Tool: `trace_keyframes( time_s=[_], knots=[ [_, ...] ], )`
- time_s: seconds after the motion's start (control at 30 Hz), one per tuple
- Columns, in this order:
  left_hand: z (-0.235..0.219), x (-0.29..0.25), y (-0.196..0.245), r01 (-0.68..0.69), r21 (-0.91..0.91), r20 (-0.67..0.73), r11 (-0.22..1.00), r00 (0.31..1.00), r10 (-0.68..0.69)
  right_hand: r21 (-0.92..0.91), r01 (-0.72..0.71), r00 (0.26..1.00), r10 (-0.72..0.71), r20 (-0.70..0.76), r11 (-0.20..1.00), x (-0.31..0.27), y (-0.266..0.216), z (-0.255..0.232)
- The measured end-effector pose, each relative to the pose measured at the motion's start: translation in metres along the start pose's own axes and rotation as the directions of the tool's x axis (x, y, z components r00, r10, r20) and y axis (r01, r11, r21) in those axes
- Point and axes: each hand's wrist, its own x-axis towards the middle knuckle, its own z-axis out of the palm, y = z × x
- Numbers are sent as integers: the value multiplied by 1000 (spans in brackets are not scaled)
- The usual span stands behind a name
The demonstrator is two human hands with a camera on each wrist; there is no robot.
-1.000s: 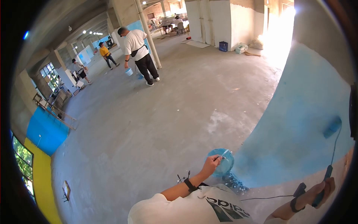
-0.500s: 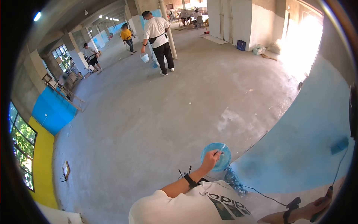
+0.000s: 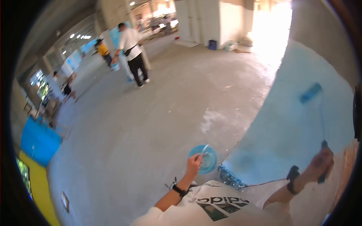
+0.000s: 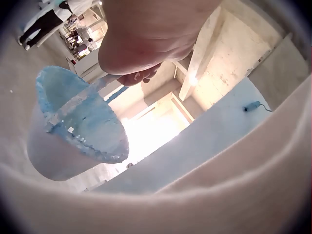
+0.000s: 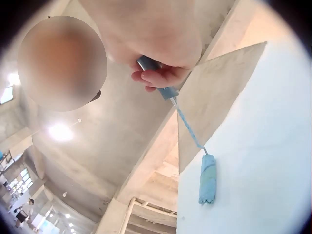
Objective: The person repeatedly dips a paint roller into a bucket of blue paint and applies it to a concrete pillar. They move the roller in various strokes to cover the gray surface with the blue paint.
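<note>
My left hand (image 3: 193, 164) grips the paint-smeared handle (image 4: 73, 105) of a paint bucket (image 4: 61, 158), held low in front of my body. Light blue paint coats the bucket's rim and inside. On the right, my right hand (image 3: 320, 165) holds a paint roller (image 3: 311, 93) by its dark grip, fingers curled round it. The roller's blue sleeve (image 5: 208, 180) lies against the light blue wall (image 3: 271, 132), at the end of a thin paint-covered metal rod.
Grey concrete floor (image 3: 143, 124) stretches ahead. A person in a white shirt (image 3: 130, 41) stands farther off, with others behind. A dark blue bag (image 3: 212, 45) sits by the far white wall. A blue-speckled patch (image 3: 228, 176) marks the floor beside the painted wall.
The roller has moved up the wall, and my right hand has risen with it. My left hand still holds the bucket. The head view has swung round.
</note>
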Motion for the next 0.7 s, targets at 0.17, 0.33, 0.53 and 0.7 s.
trace_keyframes(
  time_s=[0.17, 0.33, 0.53, 0.7],
  knots=[
    [-5, -5, 6, 29, -158, -111, 987, 993, -47, 185, -30, 919, -46, 393, 982, 15, 7, 52],
    [3, 2, 19, 20, -169, -79, 985, 996, -34, 337, -33, 844, -154, 514, 941, 42, -6, 90],
    [16, 24, 31, 23, -159, 13, 987, 1000, -22, 229, -26, 881, -86, 466, 973, 52, -23, 62],
    [42, 40, 26, 69, -103, 159, 992, 986, -52, 99, 48, 909, -84, 408, 994, 64, -33, 6]
  ],
)
